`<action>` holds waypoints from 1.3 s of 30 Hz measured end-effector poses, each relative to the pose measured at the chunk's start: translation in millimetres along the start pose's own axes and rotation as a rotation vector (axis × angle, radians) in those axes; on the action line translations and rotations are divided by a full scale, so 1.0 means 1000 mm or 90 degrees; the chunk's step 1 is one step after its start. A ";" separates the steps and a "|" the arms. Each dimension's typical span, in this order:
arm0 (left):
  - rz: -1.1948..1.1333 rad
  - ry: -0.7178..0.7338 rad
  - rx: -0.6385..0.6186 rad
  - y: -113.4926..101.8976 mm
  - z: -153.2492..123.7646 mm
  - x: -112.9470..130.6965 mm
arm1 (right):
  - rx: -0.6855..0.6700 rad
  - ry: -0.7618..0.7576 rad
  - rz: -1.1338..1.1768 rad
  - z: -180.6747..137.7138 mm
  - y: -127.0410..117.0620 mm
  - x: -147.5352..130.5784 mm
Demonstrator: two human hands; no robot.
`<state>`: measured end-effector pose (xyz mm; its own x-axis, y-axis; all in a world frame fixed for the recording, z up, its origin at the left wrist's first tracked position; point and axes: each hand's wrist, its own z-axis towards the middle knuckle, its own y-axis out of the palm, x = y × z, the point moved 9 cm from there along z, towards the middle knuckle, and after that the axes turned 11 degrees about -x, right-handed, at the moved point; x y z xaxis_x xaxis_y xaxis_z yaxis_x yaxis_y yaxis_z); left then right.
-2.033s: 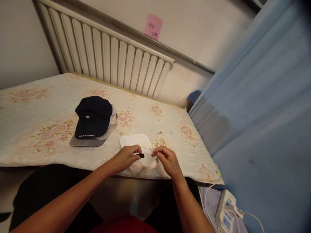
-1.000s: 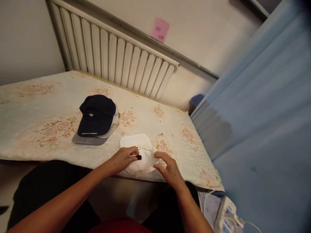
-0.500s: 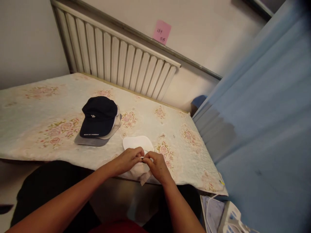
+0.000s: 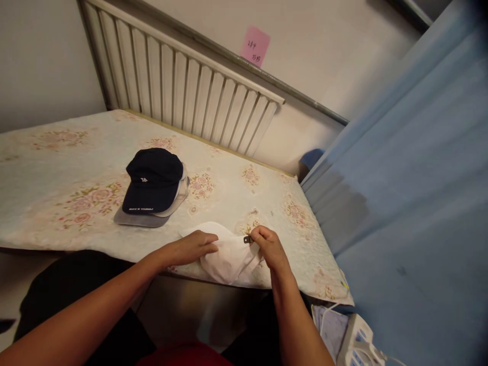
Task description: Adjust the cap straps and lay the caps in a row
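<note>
Holds a white cap [image 4: 229, 262] at the near edge of a flowery bed [image 4: 229, 195], with the brim away toward the wall [image 4: 324, 66] and the round part on the near side. Seems to pinch the cloth at the left side with the left hand [image 4: 194, 247], thumb and fingers close together. Pinches a small dark piece [image 4: 247, 239] with the right hand [image 4: 269, 246] — thumb and pointing finger pressed together, right by the edge of the cap. Too small to tell what kind of piece, or to see any join to the cap. Off to the left, well apart from both hands: a dark blue cap [image 4: 154, 178] on top of at least one lighter cap [image 4: 142, 219] with a grey brim. Looks finished there, with no hand on that pile. Looks only partway along with the white cap — apart from the pile, with both hands busy, and not yet let go. Farther back: a radiator [image 4: 178, 91] and a pink note [image 4: 256, 47]. To the right: a blue curtain [image 4: 404, 203].
</note>
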<state>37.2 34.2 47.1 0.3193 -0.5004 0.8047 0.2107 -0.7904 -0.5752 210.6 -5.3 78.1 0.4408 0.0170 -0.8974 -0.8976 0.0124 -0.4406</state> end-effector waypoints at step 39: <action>-0.706 0.022 0.110 -0.001 -0.004 0.018 | 0.196 -0.298 -0.176 -0.077 0.029 -0.123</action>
<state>38.8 25.1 62.8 -0.1493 0.4378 0.8866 0.4889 -0.7467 0.4510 130.3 -84.0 173.8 0.6736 0.4075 -0.6165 -0.7390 0.3646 -0.5665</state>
